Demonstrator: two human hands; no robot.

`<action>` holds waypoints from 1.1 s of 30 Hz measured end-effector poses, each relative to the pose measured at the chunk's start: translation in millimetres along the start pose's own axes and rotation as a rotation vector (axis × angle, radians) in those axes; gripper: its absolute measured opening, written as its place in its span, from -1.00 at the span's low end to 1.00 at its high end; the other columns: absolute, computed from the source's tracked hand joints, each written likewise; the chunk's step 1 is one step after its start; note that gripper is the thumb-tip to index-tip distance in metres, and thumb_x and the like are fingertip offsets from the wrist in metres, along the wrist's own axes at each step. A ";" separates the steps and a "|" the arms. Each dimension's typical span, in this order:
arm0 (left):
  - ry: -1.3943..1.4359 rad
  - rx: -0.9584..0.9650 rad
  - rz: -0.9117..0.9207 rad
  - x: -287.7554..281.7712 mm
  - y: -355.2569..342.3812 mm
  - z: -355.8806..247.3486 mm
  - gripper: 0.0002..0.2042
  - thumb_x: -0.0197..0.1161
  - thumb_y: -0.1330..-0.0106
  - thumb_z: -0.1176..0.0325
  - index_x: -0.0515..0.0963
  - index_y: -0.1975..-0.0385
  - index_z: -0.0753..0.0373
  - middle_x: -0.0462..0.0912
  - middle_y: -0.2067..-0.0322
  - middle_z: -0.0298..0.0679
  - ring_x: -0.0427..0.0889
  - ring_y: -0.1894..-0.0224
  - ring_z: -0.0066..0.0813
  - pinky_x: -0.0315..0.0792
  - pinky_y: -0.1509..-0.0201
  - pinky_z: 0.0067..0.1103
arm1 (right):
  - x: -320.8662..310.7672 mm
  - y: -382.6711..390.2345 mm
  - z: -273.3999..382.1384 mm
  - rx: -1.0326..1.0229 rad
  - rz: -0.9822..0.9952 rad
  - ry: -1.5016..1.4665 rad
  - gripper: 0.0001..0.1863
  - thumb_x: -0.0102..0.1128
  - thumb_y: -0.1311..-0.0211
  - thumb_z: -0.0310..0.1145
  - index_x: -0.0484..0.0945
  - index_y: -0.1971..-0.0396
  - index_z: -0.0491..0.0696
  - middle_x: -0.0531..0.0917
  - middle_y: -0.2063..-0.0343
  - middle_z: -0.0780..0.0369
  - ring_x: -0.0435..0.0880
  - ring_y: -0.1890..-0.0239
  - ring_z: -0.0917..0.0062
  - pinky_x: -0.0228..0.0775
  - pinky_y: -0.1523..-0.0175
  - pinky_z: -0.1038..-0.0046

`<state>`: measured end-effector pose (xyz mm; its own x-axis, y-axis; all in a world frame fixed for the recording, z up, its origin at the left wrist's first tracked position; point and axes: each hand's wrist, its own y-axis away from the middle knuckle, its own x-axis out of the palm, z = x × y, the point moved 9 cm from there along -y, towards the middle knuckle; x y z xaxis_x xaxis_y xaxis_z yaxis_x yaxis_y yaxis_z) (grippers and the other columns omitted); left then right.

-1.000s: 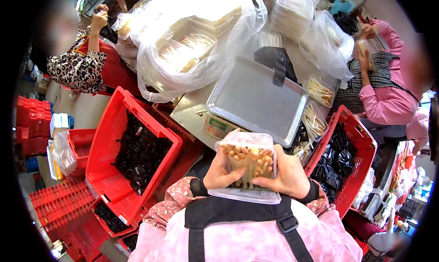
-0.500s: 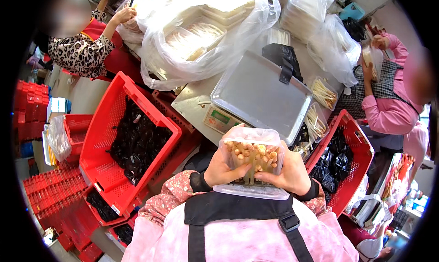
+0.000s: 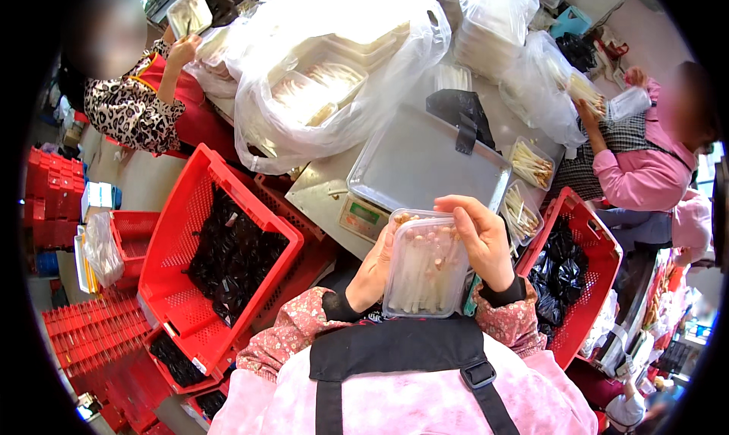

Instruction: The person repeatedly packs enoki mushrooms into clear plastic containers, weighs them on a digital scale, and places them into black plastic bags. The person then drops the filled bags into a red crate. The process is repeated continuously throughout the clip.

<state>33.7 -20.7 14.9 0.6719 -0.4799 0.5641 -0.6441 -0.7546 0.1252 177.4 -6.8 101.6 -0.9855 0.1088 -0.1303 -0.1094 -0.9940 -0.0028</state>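
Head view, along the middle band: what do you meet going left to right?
Large red crate with black bags → left hand → clear tray of mushrooms → right hand → second red crate.

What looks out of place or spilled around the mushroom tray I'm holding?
Nothing stands out. Both hands, left hand and right hand, hold the clear tray of mushrooms closed over the scale; the red crate leans tilted but nothing has spilled.

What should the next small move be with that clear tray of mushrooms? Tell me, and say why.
Probably set the clear tray down on the metal pan of the scale just ahead. The tray looks filled with pale mushrooms, the left hand and right hand grip its two sides, and the pan is bare.
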 end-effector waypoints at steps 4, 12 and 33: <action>0.211 -0.097 0.017 7.2 -8.0 -20.1 -0.44 -0.28 -0.48 0.01 0.05 -0.31 0.30 0.41 -0.04 -0.23 0.33 -0.13 -0.52 0.16 -0.27 -0.55 | -2.2 -5.1 -10.2 -0.061 -0.092 0.041 -0.85 0.16 -0.23 -0.44 0.58 0.28 -0.21 0.64 0.38 0.20 0.62 0.31 0.56 0.41 0.18 0.58; -0.189 0.051 -0.138 -9.5 -25.2 -40.1 -0.68 -0.11 -0.48 0.24 0.39 -0.03 0.33 0.50 0.17 -0.35 0.42 0.11 -0.68 0.31 -0.05 -0.67 | 10.7 -8.9 -35.4 0.040 -0.153 -0.125 -0.78 0.09 -0.31 -0.33 0.57 0.33 -0.19 0.60 0.48 0.30 0.55 0.41 0.65 0.40 0.32 0.63; -0.267 -0.024 -0.053 -11.4 -23.2 -9.9 -0.56 -0.01 -0.44 0.24 0.25 -0.19 0.41 0.45 -0.05 -0.26 0.44 -0.02 -0.61 0.30 -0.12 -0.64 | -7.2 -9.1 -100.0 0.222 -0.121 -0.300 -0.56 -0.10 -0.41 -0.11 0.52 0.39 -0.20 0.59 0.51 0.30 0.54 0.41 0.69 0.40 0.27 0.60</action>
<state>37.3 6.7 13.7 0.7752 -0.5435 0.3220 -0.6120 -0.7724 0.1697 198.4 0.3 3.3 -0.9542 0.2564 0.1540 -0.2202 -0.9507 0.2182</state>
